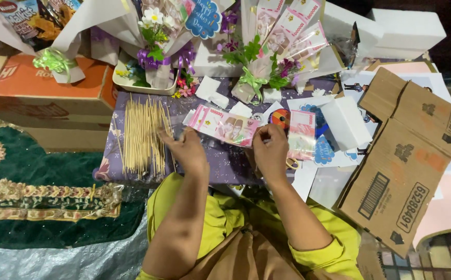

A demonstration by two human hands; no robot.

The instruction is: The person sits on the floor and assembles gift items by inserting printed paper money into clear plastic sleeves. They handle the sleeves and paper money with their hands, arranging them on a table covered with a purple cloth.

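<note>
Over a low desk (106,171) draped in purple floral cloth, I look down as both hands work pink banknotes into place. My left hand (188,150) has its fingers closed near the edge of a row of thin bamboo skewers (142,135), seemingly pinching one, though I cannot tell for sure. My right hand (270,153) is curled shut against the corner of a clear-sleeved pink banknote (223,125), which lies flat on the cloth between the two hands.

The note looks glossy in its plastic sleeve, pale pink, slightly tilted, and overlaps a second note beneath it. Another pink note (302,135) stands just right of the right hand.

My judgement: the slick sleeve could slide off the cloth, or a skewer tip could pierce or crease the note if pushed askew. The loose skewers may also roll and scatter. Finished bouquets (259,62) stand close behind, near enough for a careless elbow or sleeve to topple.
</note>
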